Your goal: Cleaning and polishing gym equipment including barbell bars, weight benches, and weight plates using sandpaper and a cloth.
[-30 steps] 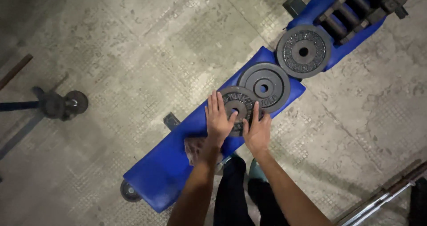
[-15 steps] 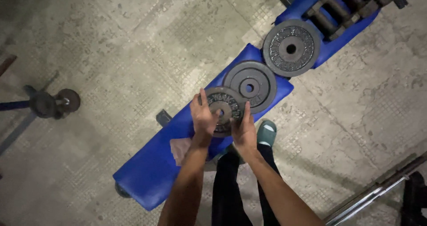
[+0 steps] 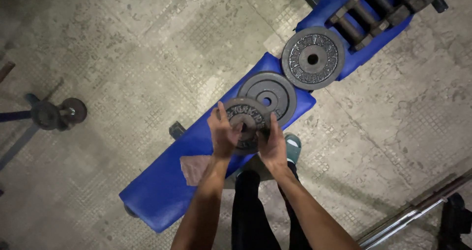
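A small dark iron weight plate (image 3: 248,116) is tilted up off the blue padded bench (image 3: 162,191), gripped from both sides. My left hand (image 3: 223,134) clasps its left edge with fingers over the face. My right hand (image 3: 272,143) holds its right lower edge. Just beyond it a middle-sized plate (image 3: 269,93) lies flat on the bench, and a larger plate (image 3: 312,58) lies further up. A pinkish patch or cloth (image 3: 195,167) shows on the bench by my left forearm.
Several dumbbells (image 3: 366,11) rest on the far blue pad at the top right. A small dumbbell and bar (image 3: 58,113) lie on the concrete floor at the left. A steel barbell (image 3: 418,210) runs along the bottom right. My green shoe (image 3: 293,147) is beside the bench.
Both hands have closed round the small plate and raised its near edge off the bench. The view has shifted, so the bench and plates sit further left.
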